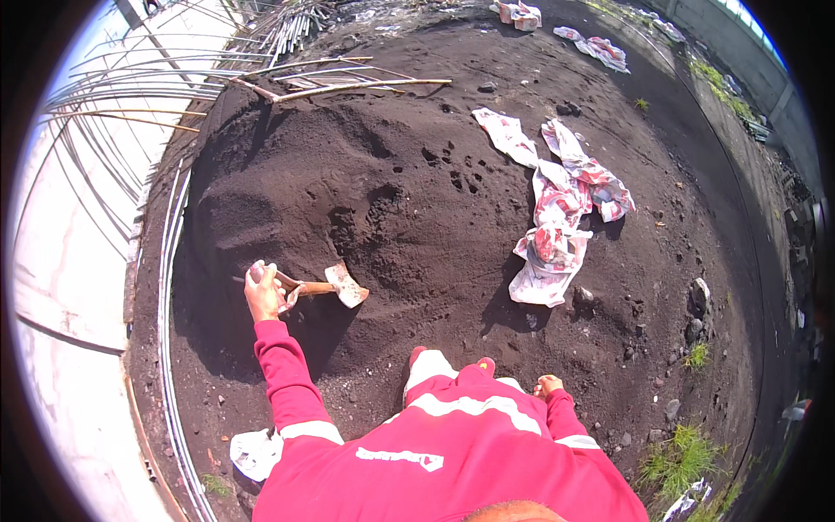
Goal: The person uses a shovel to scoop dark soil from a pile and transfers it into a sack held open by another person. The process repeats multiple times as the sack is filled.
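Observation:
My left hand (263, 294) grips the handle of a shovel (346, 285), whose wooden shaft leads right to a worn, pale blade lying at the dark sand pile (296, 183). Low on the right, my right hand (548, 385) hangs by my hip with curled fingers; whether anything is inside it I cannot make out. Both arms are in red sleeves with pale bands. My red shoes (485, 365) show on the dark ground below the pile. To the pile's right lie crumpled white and red sacks (552, 261).
Long bent metal bars and poles (296, 96) lie along the back and left, beside a pale wall (65, 391). A concrete wall (765, 96) runs along the far right. More sacks (591, 48) lie behind. Stones (698, 296), grass tufts (674, 457) and a white scrap (252, 452) are nearer.

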Motion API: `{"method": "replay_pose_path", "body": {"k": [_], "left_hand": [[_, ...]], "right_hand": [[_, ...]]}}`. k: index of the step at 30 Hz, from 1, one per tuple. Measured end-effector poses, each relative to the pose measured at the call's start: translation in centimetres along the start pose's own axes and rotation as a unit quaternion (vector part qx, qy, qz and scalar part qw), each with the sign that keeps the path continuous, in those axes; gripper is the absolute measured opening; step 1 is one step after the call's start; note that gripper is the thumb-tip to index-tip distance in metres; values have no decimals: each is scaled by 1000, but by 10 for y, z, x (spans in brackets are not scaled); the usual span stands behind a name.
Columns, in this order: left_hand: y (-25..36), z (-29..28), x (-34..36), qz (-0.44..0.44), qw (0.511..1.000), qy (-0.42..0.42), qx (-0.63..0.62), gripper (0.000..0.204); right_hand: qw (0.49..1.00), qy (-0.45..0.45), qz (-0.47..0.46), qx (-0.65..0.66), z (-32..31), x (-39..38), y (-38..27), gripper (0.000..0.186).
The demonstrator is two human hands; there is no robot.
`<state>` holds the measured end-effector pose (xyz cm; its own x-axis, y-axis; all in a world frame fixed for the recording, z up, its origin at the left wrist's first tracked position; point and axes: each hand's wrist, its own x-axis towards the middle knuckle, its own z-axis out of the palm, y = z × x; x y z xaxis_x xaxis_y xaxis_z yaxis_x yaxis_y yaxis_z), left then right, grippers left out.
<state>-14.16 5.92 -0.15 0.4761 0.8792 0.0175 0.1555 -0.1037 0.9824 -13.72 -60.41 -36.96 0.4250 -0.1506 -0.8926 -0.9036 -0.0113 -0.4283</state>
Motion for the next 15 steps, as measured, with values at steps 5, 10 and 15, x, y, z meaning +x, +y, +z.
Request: {"method": "replay_pose_path", "body": {"k": [5,10,15], "left_hand": [[-8,-27,-23,-15,999,22,26,36],[-15,-45,-39,-66,995,33,72,36],[-24,-62,-49,-94,984,57,140,25]], "right_hand": [[996,-6,-15,-86,3,11,-3,13],[945,-94,-192,-246,-7,42,10,19],[925,-63,-228,-299,-15,71,19,20]]}}
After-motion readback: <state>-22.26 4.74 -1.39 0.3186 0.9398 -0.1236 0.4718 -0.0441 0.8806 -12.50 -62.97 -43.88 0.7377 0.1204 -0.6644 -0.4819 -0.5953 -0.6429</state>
